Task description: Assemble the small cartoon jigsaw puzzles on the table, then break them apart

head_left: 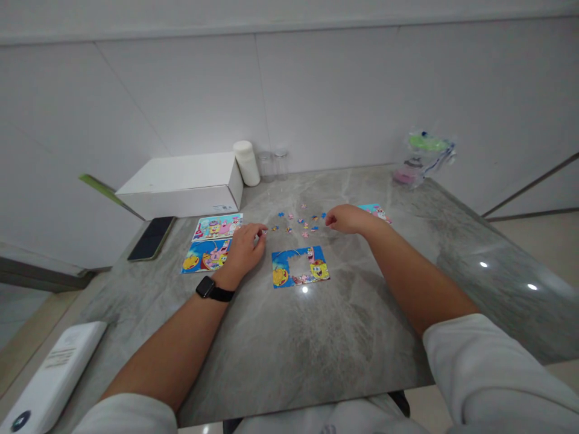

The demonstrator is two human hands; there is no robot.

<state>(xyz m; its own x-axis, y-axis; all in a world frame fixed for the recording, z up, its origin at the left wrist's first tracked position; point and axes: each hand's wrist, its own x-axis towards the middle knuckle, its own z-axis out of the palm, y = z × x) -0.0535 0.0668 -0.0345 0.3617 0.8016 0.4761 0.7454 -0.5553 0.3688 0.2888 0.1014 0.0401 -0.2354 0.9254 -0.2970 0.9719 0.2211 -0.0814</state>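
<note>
A partly assembled jigsaw puzzle [280, 265] lies on the table before me, its blue cartoon border around a gap in the middle. Behind it several loose puzzle pieces [289, 229] are scattered. My left hand [246, 246] rests at their left side, fingers stretched forward and thumb apart, near a small piece. On the right, my right hand [344, 218] hovers low with fingers curled together beside a blue puzzle piece [323, 215]; whatever the fingertips may hold is hidden. Two cartoon picture cards [218, 226] lie left of my left hand, one partly covered by it.
Beyond my right hand another picture card [376, 211] lies partly hidden. A white box [181, 181], white bottle [246, 163] and two clear cups [274, 166] stand at the back. A phone [152, 239] and a white device [56, 374] are left. A plastic bag [425, 158] sits back right.
</note>
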